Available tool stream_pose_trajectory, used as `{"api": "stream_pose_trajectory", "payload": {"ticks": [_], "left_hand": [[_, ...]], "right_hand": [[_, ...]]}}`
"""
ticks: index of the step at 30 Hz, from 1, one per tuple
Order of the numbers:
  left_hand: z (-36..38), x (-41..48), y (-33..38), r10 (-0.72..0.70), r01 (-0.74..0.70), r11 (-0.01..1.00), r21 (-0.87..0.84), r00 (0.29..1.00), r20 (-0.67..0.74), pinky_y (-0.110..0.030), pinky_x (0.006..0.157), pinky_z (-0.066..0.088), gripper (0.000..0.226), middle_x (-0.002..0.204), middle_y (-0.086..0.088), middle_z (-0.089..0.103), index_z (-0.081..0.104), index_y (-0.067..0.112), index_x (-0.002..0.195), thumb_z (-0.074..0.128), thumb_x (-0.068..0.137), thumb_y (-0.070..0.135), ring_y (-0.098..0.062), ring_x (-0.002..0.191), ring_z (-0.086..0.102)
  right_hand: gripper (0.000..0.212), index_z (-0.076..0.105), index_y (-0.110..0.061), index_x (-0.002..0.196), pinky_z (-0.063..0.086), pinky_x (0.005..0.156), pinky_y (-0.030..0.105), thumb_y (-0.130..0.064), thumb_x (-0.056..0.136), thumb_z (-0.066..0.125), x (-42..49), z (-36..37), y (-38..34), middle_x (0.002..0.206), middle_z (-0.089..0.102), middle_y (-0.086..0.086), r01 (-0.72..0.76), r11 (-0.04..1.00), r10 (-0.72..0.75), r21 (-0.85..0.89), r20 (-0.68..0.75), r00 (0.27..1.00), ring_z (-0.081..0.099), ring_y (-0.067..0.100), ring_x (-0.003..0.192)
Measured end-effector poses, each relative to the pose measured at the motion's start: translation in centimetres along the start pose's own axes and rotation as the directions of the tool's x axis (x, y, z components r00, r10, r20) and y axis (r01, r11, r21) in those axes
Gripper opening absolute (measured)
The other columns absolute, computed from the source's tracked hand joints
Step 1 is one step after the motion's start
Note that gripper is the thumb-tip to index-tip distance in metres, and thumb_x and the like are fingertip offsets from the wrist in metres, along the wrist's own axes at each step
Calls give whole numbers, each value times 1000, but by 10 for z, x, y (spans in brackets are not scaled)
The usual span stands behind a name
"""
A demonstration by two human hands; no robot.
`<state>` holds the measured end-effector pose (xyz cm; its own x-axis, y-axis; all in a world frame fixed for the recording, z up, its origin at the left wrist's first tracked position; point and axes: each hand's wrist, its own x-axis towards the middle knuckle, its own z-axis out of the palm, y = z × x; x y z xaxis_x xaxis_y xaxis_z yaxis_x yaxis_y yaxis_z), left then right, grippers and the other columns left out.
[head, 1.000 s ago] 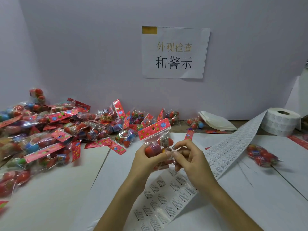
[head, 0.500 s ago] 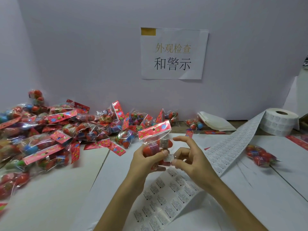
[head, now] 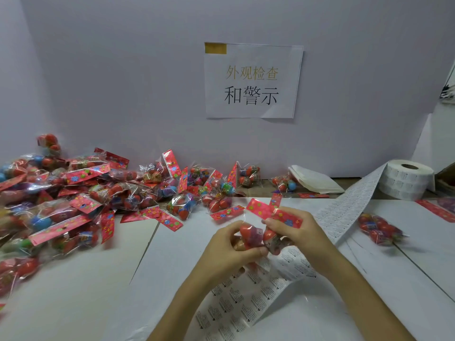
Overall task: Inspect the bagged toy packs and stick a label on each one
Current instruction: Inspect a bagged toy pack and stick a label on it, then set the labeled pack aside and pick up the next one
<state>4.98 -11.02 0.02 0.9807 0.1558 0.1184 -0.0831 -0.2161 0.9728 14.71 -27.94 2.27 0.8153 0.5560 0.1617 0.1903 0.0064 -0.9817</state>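
Both hands hold one clear toy pack (head: pixel 256 236) with red eggs and a red flowered header card above the table's middle. My left hand (head: pixel 226 252) grips its lower left side. My right hand (head: pixel 299 232) grips its right side, fingers curled over the bag just below the header card. The pack is tilted, its header pointing right. A strip of small printed labels (head: pixel 248 299) lies under my hands and runs up right to a label roll (head: pixel 406 179). A big heap of the same packs (head: pixel 73 198) covers the left side.
One pack (head: pixel 378 231) lies alone on the white table at the right. A stack of white sheets (head: pixel 315 182) sits by the back wall, which bears a paper sign (head: pixel 252 81). White table surface (head: pixel 73 279) shows at the front left.
The pack has turned from upright to tilted, its header swinging right. My right hand moved from pinching at the pack's front to gripping the pack itself.
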Motion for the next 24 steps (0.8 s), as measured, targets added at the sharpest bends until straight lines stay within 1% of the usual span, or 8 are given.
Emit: {"api": "stream_pose_trajectory", "payload": {"ticks": [4, 7, 9, 12, 14, 17, 20, 24], "left_hand": [[-2, 0, 5, 17, -21, 999, -29, 990, -139, -31, 69, 63, 52, 103, 3, 76, 66, 29, 111, 91, 68, 42, -17, 86, 75], [-4, 1, 9, 9, -23, 998, -63, 977, -212, -30, 73, 63, 52, 110, 9, 73, 67, 30, 112, 86, 69, 52, -9, 99, 72], [-5, 2, 11, -5, -22, 993, -115, 972, -235, -29, 69, 62, 47, 112, 6, 72, 65, 29, 112, 80, 76, 54, -14, 94, 74], [-6, 3, 12, -37, 2, 991, -134, 965, -258, -27, 68, 62, 44, 115, 4, 70, 61, 28, 112, 66, 75, 52, -19, 81, 77], [-6, 3, 10, -42, 10, 993, -121, 964, -262, -27, 68, 62, 43, 115, 4, 70, 61, 28, 111, 63, 77, 53, -18, 79, 77], [-6, 3, 9, -33, 5, 994, -113, 967, -252, -27, 68, 62, 40, 115, 3, 70, 61, 29, 110, 60, 79, 54, -18, 78, 77], [-4, 4, 8, -30, 10, 996, -85, 971, -238, -27, 67, 62, 28, 113, 4, 70, 62, 29, 109, 60, 89, 48, -17, 78, 77], [-5, 5, 0, -2, 35, 993, 111, 958, -285, -21, 68, 59, 8, 111, 7, 70, 64, 31, 105, 62, 99, 36, -9, 80, 74]], "right_hand": [[29, 71, -7, 98, 61, 62, 37, -29, 82, 77, 2, -21, -2, 90, 75, 20, -74, 997, 75, -12, 94, 993, 74, 39, 74], [22, 75, -13, 95, 55, 56, 27, -29, 82, 82, 1, -35, 0, 93, 76, 15, -143, 986, 156, -88, 164, 974, 72, 29, 72], [17, 77, -13, 89, 50, 50, 24, -25, 79, 83, 2, -46, -1, 86, 74, 14, -154, 985, 165, -80, 143, 976, 66, 22, 62], [8, 77, -17, 81, 52, 52, 21, -24, 77, 79, 5, -79, -4, 78, 72, 10, 16, 982, 20, 188, -191, 981, 65, 15, 58], [5, 73, -21, 94, 58, 68, 22, -20, 93, 67, 0, -113, -2, 93, 76, 3, 307, 824, -21, 477, -515, 857, 73, 13, 79], [29, 61, -20, 123, 52, 98, 36, -38, 101, 54, -12, -158, 11, 129, 68, -1, 478, 602, 96, 639, -653, 752, 69, 19, 115], [33, 55, -22, 131, 42, 107, 41, -36, 104, 43, -8, -155, 20, 138, 59, 5, 291, 709, 231, 643, -601, 765, 64, 29, 119], [20, 57, -16, 119, 49, 78, 29, -12, 100, 50, 8, -109, 10, 115, 69, 12, 72, 910, 199, 408, -583, 788, 70, 28, 93]]}}
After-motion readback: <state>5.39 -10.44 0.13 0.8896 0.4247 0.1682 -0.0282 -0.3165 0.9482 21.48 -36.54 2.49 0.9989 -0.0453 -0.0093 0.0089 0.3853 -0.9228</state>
